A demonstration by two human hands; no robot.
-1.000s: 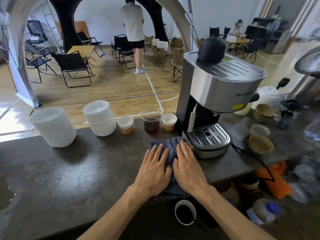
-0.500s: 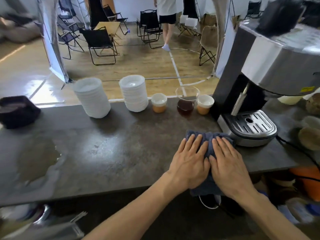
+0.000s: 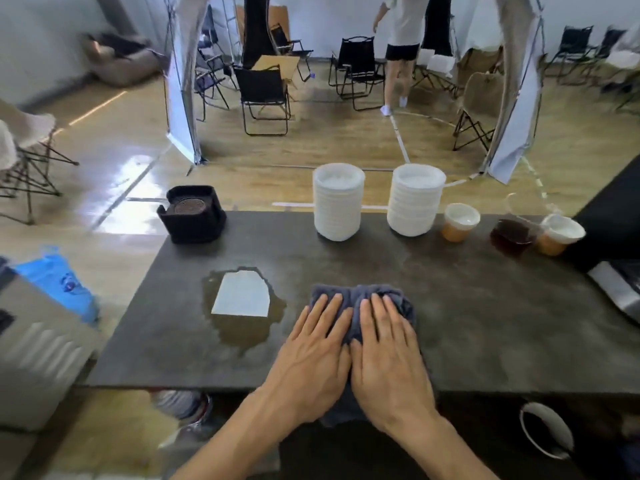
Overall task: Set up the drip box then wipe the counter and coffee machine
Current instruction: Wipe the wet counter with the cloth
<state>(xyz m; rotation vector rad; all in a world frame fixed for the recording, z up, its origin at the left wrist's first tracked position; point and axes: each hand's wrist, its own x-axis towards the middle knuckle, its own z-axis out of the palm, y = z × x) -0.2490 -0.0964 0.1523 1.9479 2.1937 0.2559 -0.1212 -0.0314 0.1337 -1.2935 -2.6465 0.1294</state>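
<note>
- Left hand (image 3: pixel 313 355) and right hand (image 3: pixel 388 355) lie flat side by side near the counter's (image 3: pixel 485 323) near edge, fingers straight and slightly spread, pressing a grey-blue cloth (image 3: pixel 360 299); the cloth's tail hangs over that edge.
- Just left of the cloth, a brown puddle (image 3: pixel 242 327) spreads toward the left edge, mirroring a pale patch.
- At the right edge, only a corner of the coffee machine (image 3: pixel 613 244) shows; no brand is legible.
- Along the far edge: a black drip box (image 3: pixel 192 214) at the left corner, two stacks of white bowls (image 3: pixel 337 200), two lidded cups (image 3: pixel 459 221) and a glass of dark liquid (image 3: pixel 510 237).
</note>
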